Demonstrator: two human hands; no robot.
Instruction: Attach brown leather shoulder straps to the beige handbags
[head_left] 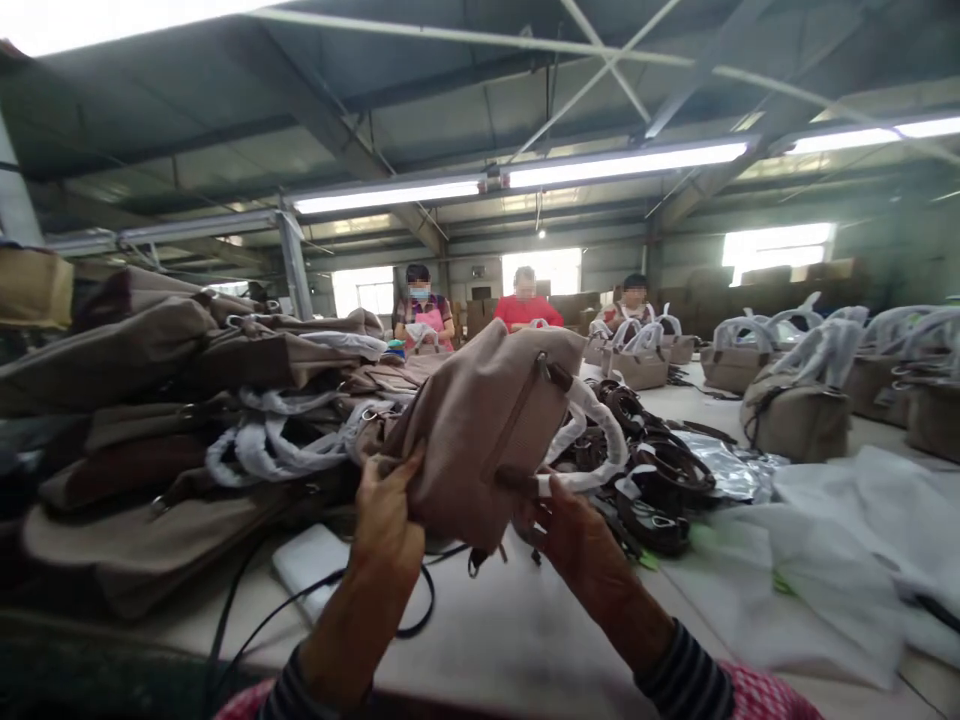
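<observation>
A taupe handbag (pixel 480 430) is held up over the table, tilted on its side, with a zip along the face toward me. Its handles (pixel 604 430), wrapped in white padding, point to the right. My left hand (pixel 390 515) grips the bag's left end, fingers closed on the fabric. At the lower right edge, by the base of a handle, my right hand (pixel 566 530) has its fingers curled against the bag; their tips are partly hidden behind it.
Stacked handbags (pixel 165 400) rise at the left. Dark straps (pixel 652 470) lie in a heap right of centre, beside white wrapping sheets (pixel 810 560). Finished-looking bags (pixel 795 415) stand at the right. A white box-like object (pixel 311 565) and black cable lie near me. Several people sit across the table.
</observation>
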